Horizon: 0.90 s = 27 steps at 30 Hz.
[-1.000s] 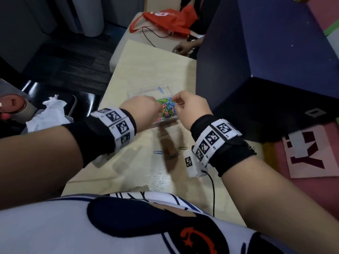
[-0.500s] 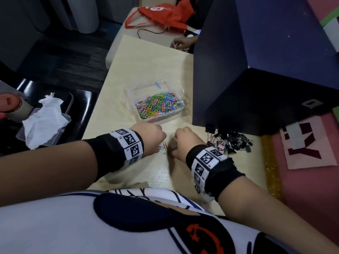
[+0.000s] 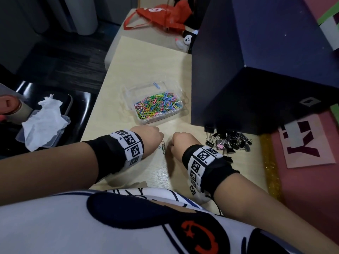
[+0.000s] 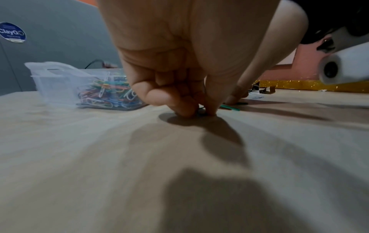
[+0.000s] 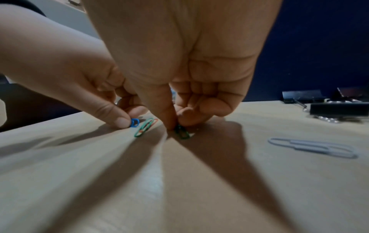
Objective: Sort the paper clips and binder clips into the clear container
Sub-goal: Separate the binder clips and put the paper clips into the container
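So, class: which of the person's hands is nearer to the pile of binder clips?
Right. The right hand is beside the binder clips, which lie just to its right; the left hand is farther away, beyond the right hand.

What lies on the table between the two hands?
A green paper clip over an orange one lies loose between left hand and right hand, clearest in the right wrist view.

dark box [image 3: 256, 74] walls right, binder clips [image 3: 227, 142] beneath
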Tool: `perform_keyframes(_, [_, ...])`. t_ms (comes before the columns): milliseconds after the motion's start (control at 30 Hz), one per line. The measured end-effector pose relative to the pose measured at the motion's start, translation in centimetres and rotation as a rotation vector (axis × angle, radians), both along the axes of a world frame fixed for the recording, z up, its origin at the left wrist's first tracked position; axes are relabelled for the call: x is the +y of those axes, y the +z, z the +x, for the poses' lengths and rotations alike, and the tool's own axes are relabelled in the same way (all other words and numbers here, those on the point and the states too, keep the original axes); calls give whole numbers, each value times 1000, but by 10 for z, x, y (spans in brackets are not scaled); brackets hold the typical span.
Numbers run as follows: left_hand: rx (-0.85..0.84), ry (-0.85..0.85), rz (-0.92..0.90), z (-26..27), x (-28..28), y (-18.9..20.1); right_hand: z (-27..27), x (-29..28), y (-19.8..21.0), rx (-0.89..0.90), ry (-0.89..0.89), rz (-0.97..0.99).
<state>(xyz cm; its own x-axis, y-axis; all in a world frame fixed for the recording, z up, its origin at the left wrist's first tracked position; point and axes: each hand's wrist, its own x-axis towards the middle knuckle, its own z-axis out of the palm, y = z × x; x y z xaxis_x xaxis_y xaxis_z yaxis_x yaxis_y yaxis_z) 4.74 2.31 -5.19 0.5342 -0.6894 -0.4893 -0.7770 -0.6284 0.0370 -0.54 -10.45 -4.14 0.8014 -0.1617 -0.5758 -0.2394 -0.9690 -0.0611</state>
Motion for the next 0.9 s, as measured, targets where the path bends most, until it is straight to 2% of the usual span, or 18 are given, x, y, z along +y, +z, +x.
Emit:
perform_keyframes(133, [-28, -22, -3, 0, 2, 4, 1, 3, 5, 18, 17, -6])
perform_keyframes(233, [-74, -6, -102, 7, 6, 10, 3, 7, 5, -98, -40, 48])
perform_keyframes(300, [-101, 37, -199, 14, 9, 17, 5, 12, 4, -160, -38, 81])
perform_keyframes(500, [-177, 286, -420, 47, 17, 40, 2, 16, -4, -142, 81, 50])
perform_keyframes(633, [-183, 359, -390, 57, 23, 41, 2, 10, -3, -123, 62, 16])
perform_keyframes(900, [-172, 241, -354, 32, 8, 39, -5, -9, 2, -74, 28, 13])
